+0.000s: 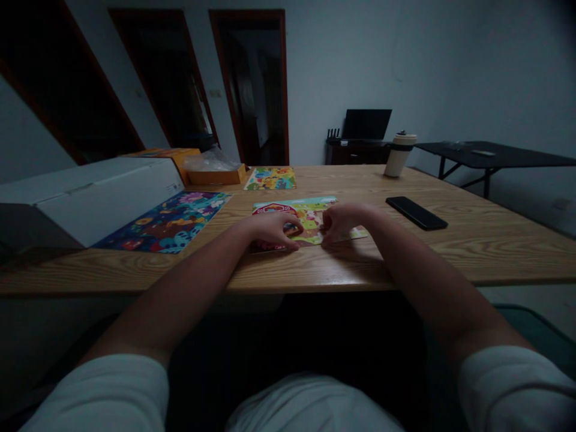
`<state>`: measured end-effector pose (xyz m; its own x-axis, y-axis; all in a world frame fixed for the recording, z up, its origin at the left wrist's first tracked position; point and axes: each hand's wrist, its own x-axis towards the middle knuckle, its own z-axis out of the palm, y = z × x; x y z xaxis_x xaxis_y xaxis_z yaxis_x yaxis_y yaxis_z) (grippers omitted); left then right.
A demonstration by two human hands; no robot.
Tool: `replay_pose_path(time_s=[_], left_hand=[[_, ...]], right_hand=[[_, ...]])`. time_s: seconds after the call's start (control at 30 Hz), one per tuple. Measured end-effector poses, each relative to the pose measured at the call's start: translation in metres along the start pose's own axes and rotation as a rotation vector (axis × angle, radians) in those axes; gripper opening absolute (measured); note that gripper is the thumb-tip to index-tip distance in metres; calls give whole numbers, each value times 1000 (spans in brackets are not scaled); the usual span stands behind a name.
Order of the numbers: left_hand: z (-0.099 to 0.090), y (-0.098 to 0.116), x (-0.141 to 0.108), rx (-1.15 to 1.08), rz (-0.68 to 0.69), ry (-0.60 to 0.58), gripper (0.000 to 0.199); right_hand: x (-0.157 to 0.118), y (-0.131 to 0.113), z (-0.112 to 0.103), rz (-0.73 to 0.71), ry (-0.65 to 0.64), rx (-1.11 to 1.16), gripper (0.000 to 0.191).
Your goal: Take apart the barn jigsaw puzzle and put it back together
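Sheet [312, 222] nr table [288, 273] edge; R hand [342, 221] clr of phone [414, 213].

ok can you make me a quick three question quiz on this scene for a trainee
1. Which hand is nearer the phone?
2. True or false: the cup stands upright on the table.
3. What lies between the box and the barn picture?
a) the phone
b) the blue picture
c) the cup

Key:
1. The right hand
2. True
3. b
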<state>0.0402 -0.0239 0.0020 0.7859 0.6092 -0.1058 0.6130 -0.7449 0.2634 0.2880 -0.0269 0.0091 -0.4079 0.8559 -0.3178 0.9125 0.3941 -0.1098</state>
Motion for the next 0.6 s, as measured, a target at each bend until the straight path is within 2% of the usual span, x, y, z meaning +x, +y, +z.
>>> replay_pose_path(time_s=[0.17,0.3,0.4,0.53,0.6], left_hand=[[-1,-4,-2,-37,22,42,58],[-3,-7,-4,-60,-11,41,54],[-4,-7,-5,-96,-36,62,54],[-6,-5,-6,-62,-20,43,57],[-7,-4,-6,-44,-20,32,57]], right_hand=[[5,5,4,-38,150,135,54],[11,10,7,-83,202,257,59],[14,14,7,-140,194,321,56],[12,13,4,-243,120,343,32],[10,12,3,-272,137,386,26]])
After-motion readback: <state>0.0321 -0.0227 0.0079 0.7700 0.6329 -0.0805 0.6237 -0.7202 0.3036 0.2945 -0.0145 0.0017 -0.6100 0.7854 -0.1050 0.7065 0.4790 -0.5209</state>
